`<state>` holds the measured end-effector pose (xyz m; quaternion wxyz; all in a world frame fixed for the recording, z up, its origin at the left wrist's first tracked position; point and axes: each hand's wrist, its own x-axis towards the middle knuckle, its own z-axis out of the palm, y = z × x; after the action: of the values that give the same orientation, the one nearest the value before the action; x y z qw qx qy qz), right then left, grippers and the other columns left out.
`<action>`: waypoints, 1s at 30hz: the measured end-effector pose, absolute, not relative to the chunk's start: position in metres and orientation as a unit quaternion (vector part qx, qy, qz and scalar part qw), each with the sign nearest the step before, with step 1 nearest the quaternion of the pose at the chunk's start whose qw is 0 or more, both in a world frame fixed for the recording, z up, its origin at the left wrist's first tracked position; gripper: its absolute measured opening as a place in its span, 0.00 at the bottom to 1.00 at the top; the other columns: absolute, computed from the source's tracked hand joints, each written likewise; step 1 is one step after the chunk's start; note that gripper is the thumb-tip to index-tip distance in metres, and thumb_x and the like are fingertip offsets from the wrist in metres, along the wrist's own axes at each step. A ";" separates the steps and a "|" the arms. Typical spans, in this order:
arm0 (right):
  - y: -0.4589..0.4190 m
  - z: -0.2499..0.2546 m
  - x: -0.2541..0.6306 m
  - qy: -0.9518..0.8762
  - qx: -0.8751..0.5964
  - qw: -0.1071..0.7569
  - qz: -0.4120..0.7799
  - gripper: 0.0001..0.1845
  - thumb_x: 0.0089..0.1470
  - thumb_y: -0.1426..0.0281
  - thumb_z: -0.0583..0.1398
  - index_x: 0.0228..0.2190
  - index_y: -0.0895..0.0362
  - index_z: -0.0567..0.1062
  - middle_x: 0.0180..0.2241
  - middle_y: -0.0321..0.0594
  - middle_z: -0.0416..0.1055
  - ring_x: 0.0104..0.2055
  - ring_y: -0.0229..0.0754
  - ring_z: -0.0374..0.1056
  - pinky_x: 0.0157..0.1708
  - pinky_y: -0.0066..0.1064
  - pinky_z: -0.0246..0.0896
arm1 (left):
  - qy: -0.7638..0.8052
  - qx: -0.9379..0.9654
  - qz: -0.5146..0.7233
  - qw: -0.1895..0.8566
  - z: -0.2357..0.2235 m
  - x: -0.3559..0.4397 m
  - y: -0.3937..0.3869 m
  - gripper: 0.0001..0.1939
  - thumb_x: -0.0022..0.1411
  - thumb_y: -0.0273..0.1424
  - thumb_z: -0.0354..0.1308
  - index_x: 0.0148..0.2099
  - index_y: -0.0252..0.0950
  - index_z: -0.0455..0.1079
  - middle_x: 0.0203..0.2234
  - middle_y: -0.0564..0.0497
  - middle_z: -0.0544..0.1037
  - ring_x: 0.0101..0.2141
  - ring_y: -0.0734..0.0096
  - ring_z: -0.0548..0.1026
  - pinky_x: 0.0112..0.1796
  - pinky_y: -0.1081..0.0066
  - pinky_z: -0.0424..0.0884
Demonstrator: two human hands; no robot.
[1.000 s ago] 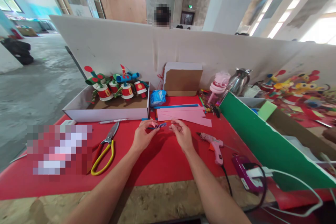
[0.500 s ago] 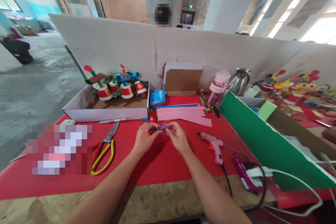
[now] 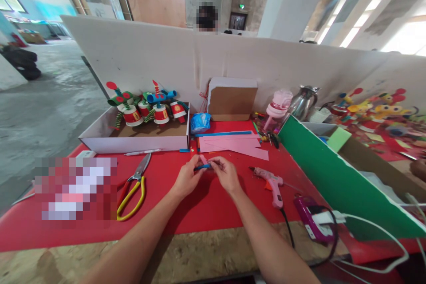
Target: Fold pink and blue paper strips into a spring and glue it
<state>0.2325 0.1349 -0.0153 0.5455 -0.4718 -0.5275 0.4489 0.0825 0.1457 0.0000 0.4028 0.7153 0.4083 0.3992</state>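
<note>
Both my hands meet over the red table cover [image 3: 199,204], pinching a small folded strip of blue and pink paper [image 3: 203,164] between them. My left hand [image 3: 187,179] grips its left end with thumb and fingers closed. My right hand [image 3: 226,175] pinches the right end. The strip is squeezed short, held just above the cover. Long pink paper strips [image 3: 233,145] and a blue strip [image 3: 222,134] lie right behind my hands.
Yellow-handled scissors [image 3: 132,190] lie to the left, a pink glue gun [image 3: 272,184] and a power strip [image 3: 314,222] to the right. A white box [image 3: 133,143] holds several paper toys [image 3: 149,108]. A green board [image 3: 329,177], a pink bottle [image 3: 278,108] and a kettle [image 3: 301,102] stand at the right.
My hands have come together, pressing the stretched accordion strip into a short bundle and lowering it slightly toward the table.
</note>
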 end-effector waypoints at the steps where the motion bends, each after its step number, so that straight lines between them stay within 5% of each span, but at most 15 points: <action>1: 0.135 -0.015 0.233 -0.527 -0.471 0.545 0.450 0.12 0.48 0.59 0.60 0.31 0.54 0.73 0.30 0.38 0.75 0.32 0.41 0.73 0.38 0.34 0.70 | 0.403 0.712 0.399 0.413 -0.002 0.082 0.146 0.04 0.57 0.30 0.52 0.36 0.39 0.61 0.31 0.52 0.76 0.35 0.68 0.76 0.39 0.68 0.70; 23: 0.131 -0.016 0.230 -0.562 -0.466 0.504 0.462 0.10 0.46 0.66 0.61 0.33 0.55 0.71 0.34 0.39 0.76 0.39 0.42 0.73 0.41 0.34 0.68 | 0.408 0.745 0.376 0.371 -0.002 0.082 0.146 0.06 0.55 0.27 0.50 0.37 0.41 0.62 0.32 0.53 0.78 0.35 0.67 0.77 0.38 0.69 0.69; 30: 0.134 -0.014 0.232 -0.425 -0.479 0.547 0.538 0.16 0.39 0.63 0.66 0.30 0.55 0.69 0.26 0.34 0.73 0.27 0.39 0.72 0.34 0.33 0.70 | 0.443 0.672 0.405 0.434 -0.001 0.080 0.152 0.08 0.52 0.33 0.55 0.36 0.38 0.63 0.27 0.53 0.76 0.30 0.68 0.75 0.34 0.70 0.68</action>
<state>0.2322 0.1340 -0.0142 0.5475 -0.4793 -0.4251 0.5383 0.0798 0.1515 -0.0007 0.4340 0.6719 0.4431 0.4047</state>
